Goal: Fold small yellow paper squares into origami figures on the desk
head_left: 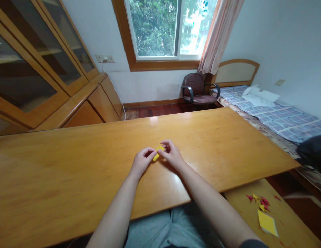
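A small folded piece of yellow paper (158, 153) is pinched between both my hands just above the wooden table (72, 165), near its middle. My left hand (142, 161) grips the paper's lower left end with curled fingers. My right hand (171, 154) holds the upper right end with fingertips pressed together. Both forearms reach in from the bottom of the view.
A lower wooden surface (289, 224) at the bottom right carries a yellow paper sheet (267, 223) and several small red and yellow folded pieces (261, 202). A brown office chair (198, 89), a bed (279, 113) and wooden cabinets (46, 79) stand beyond the table.
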### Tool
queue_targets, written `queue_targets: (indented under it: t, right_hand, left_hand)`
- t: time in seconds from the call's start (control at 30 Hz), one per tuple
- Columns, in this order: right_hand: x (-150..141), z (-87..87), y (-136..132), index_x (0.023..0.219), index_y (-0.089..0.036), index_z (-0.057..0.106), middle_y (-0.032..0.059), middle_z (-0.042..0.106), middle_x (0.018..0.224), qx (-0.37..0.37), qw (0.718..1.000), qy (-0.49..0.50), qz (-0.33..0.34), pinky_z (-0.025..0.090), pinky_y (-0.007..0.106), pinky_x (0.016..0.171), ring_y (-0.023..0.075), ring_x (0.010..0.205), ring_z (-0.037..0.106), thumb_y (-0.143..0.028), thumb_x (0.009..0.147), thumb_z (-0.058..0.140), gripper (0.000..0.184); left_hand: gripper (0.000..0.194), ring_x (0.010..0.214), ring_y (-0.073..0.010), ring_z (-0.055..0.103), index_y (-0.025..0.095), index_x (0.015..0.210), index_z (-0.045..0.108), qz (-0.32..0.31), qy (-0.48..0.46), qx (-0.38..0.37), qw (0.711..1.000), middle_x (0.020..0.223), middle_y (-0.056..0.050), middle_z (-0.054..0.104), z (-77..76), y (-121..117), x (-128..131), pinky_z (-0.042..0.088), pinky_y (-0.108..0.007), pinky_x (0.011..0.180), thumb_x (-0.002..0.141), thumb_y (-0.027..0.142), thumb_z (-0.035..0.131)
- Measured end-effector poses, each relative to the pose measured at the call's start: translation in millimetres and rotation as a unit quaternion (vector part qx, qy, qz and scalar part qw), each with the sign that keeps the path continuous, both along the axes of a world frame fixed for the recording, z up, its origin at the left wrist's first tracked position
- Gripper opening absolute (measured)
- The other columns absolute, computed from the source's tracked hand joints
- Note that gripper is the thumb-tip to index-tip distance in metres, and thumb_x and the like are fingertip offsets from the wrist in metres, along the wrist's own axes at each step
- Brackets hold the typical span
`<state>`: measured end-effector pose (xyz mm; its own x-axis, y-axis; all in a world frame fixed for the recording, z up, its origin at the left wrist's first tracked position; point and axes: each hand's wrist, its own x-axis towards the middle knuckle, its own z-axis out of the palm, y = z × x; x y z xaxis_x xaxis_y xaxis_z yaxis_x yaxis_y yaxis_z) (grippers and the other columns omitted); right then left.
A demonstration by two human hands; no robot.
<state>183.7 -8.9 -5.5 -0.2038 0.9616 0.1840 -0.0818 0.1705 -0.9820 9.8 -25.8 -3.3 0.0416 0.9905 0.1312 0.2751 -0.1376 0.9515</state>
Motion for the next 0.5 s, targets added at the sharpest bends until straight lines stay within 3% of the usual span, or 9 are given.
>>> queue_targets:
  t: [0.13, 0.33, 0.5]
  right_hand:
    - [0.5, -0.2, 1.9, 0.11, -0.022, 0.053, -0.0025, 0.059, 0.08, -0.01, 1.0, 0.027, 0.01, 0.045, 0.024, 0.06, 0.0119, 0.065, 0.056, -0.036, 0.077, 0.072, 0.04]
    - [1.8, 1.7, 3.2, 0.082, -0.018, 0.065, 0.0017, 0.065, 0.076, -0.004, 0.997, -0.064, 0.043, 0.046, 0.026, 0.061, 0.0146, 0.066, 0.058, -0.045, 0.081, 0.068, 0.027]
    - [2.4, 1.3, 3.2, 0.08, -0.018, 0.067, 0.0011, 0.065, 0.073, -0.005, 0.997, -0.063, 0.041, 0.045, 0.025, 0.058, 0.0143, 0.064, 0.057, -0.046, 0.08, 0.069, 0.028]
  left_hand:
    - [0.026, 0.076, -0.0179, 0.063, 0.017, 0.079, 0.071, 0.023, -0.035, -0.003, 0.999, 0.079, -0.003, 0.07, -1.4, 2.2, -4.0, 0.049, -0.026, 0.071, 0.077, 0.043, 0.07]
    - [0.026, 0.078, -0.0185, 0.061, 0.016, 0.08, 0.071, 0.03, -0.08, -0.004, 0.996, 0.08, -0.004, 0.068, -0.7, 3.6, -7.2, 0.05, -0.027, 0.072, 0.076, 0.042, 0.071]
    - [0.026, 0.077, -0.0179, 0.061, 0.016, 0.078, 0.07, 0.019, -0.074, -0.007, 0.997, 0.079, -0.003, 0.067, 1.9, 3.1, -6.7, 0.049, -0.026, 0.072, 0.077, 0.042, 0.07]
